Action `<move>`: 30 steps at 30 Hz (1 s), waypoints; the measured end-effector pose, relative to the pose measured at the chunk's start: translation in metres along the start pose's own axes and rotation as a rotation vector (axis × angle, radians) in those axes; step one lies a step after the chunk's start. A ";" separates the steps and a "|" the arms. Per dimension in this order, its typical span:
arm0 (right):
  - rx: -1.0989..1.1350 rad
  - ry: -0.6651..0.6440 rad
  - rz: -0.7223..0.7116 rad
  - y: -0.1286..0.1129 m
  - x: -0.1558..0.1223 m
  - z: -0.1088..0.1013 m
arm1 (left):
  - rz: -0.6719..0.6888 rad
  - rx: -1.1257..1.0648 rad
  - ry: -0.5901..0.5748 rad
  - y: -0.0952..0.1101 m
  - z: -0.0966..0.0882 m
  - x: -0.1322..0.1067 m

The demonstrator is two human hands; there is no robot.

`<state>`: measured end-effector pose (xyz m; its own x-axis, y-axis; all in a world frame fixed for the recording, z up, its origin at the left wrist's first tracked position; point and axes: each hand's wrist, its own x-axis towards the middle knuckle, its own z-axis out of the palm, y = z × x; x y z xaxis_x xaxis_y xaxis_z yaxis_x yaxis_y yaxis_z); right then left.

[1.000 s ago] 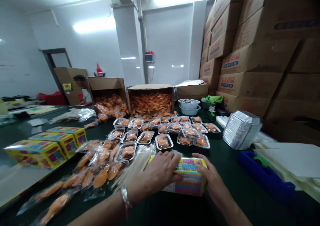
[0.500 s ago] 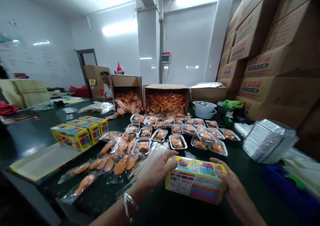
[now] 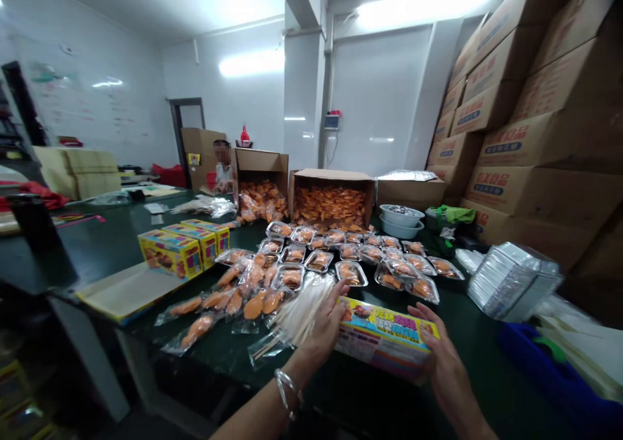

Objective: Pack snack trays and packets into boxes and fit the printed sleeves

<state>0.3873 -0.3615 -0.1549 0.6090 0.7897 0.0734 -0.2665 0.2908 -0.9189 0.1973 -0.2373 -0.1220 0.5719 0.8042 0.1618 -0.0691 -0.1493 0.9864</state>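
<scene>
Between my two hands is a yellow printed carton (image 3: pixel 384 336), its long side facing me, low over the table's near edge. My left hand (image 3: pixel 325 320) presses on its left end, fingers stretched along it. My right hand (image 3: pixel 440 346) grips the right end, thumb near the top edge. Just beyond my left hand lie thin wooden sticks (image 3: pixel 306 310) in clear plastic. Several foil trays (image 3: pixel 351 273) with orange pieces under clear wrap spread out behind the carton. To the left are bagged orange drumstick-shaped pieces (image 3: pixel 253 305).
Several yellow cartons (image 3: pixel 170 252) stand at left beside a flat open carton (image 3: pixel 126 291). Open cardboard boxes (image 3: pixel 333 203) of orange pieces stand behind the trays. At right are stacked foil trays (image 3: pixel 513 281) and a blue object (image 3: pixel 545 368). A person (image 3: pixel 224 171) sits far back.
My view has shifted, so the table's left side shows more. The carton has tipped, showing less of its front. My left fingers now lie straighter against its end.
</scene>
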 end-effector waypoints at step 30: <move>-0.027 0.039 0.162 -0.004 0.017 0.002 | -0.203 -0.339 -0.145 0.014 -0.032 0.014</move>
<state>0.3974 -0.3486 -0.1493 0.5884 0.8035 -0.0908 -0.3435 0.1467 -0.9276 0.1775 -0.2099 -0.1046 0.7094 0.7046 -0.0191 -0.1940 0.2212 0.9557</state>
